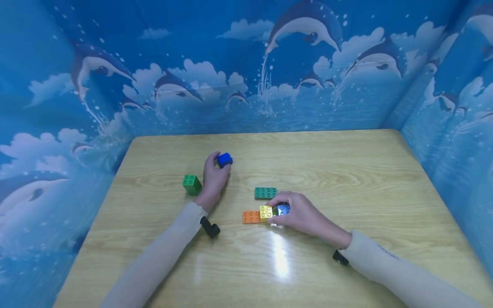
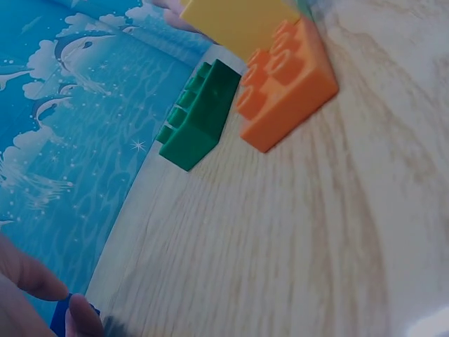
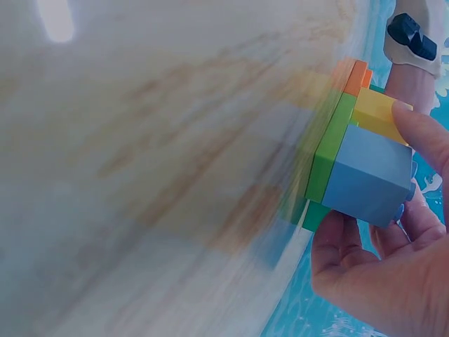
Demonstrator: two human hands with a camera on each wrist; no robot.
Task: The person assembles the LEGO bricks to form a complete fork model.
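Pale sleeves (image 1: pixel 163 252) lay nearest me, entering from eight and four o'clock over the counter (image 1: pixel 346 171). I had the right hand (image 1: pixel 302 214) gripping the brick row (image 1: pixel 265 213) — yellow block (image 3: pixel 379 112) and blue block (image 3: pixel 370 175) already atop a light green brick (image 3: pixel 328 151), orange brick (image 1: pixel 250 217) at its nine-o'clock end. At eleven o'clock from it, the left hand (image 1: pixel 215 177) pinched a dark blue block (image 1: pixel 225 159), not yet joined; the dark green brick (image 1: pixel 265 193) at twelve and green block (image 1: pixel 191 185) at ten — both loose, I judged — remained.
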